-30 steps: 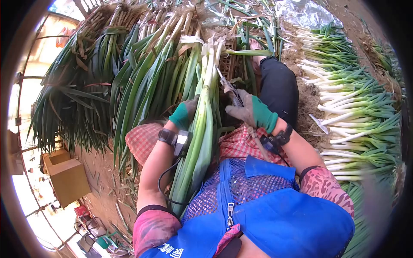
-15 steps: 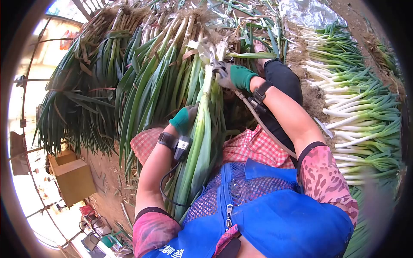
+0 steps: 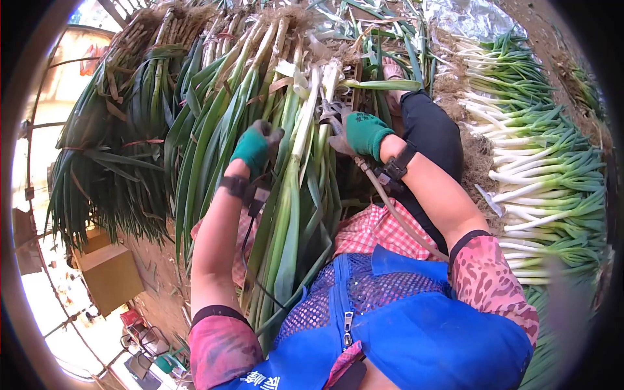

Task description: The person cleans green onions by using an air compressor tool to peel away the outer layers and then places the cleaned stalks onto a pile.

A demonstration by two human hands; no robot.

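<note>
In the head view, my left hand (image 3: 255, 144) hangs in its green-and-grey glove just left of a long green onion (image 3: 303, 123), fingers loosely bent and a little spread, gripping nothing that I can see. I cannot tell whether its fingertips brush the leaves behind. My right hand (image 3: 364, 133), gloved too, is closed round a hose-fed tool (image 3: 330, 116), whose front end sits just beside the onion's pale stalk. The hose (image 3: 394, 211) trails from it back toward my right arm.

That green onion leans over the middle of the ground (image 3: 153, 266), its pale end toward the far edge, its leaves running down toward my blue vest (image 3: 416, 325). A heap of untrimmed onions (image 3: 123, 130) fills the far left corner. Along the right edge lies a row of clean white onions (image 3: 539, 169), below a silvery sheet (image 3: 478, 19) at the far right corner. A cardboard box (image 3: 110, 279) stands toward the left edge.
</note>
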